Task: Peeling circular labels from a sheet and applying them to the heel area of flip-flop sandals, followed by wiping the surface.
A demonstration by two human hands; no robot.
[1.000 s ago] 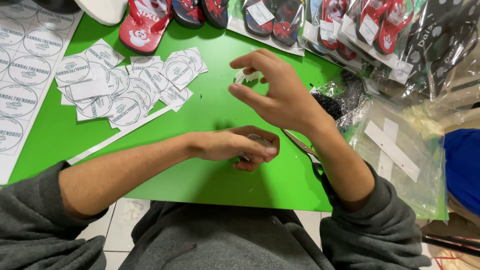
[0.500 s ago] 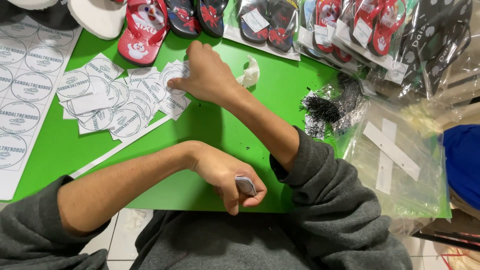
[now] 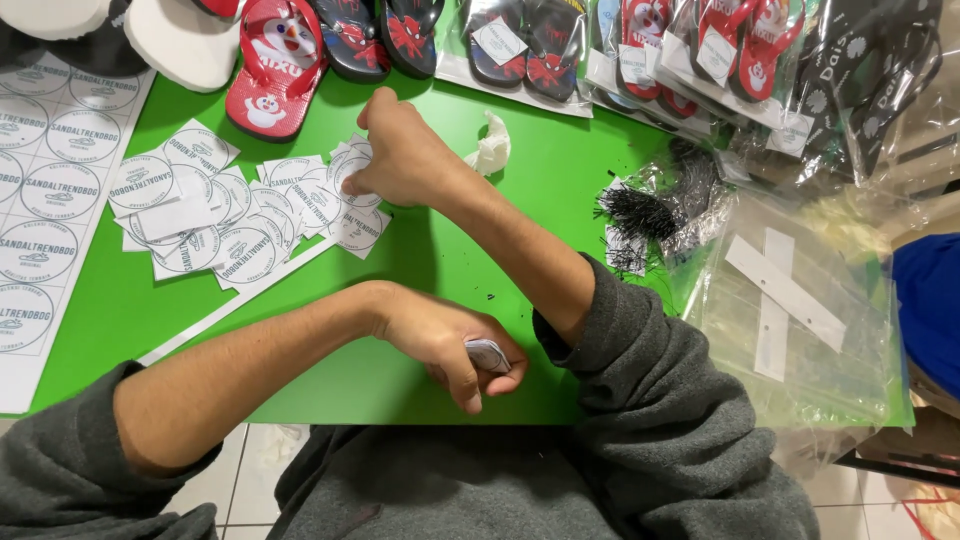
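The left hand [image 3: 450, 345], low in the frame's centre near the green table's [image 3: 450, 250] front edge, curls its fingers around a small rounded white-grey tag [image 3: 488, 354]; only one end shows, so its long axis cannot be told. The right hand [image 3: 400, 155] reaches across to the upper middle, fingers bunched down on the pile of cut round paper labels [image 3: 250, 220], pinching at one. Bare green lies between the hands. Flip-flops [image 3: 270, 60] crowd the far edge; clear plastic bags [image 3: 790, 310] fill the right side.
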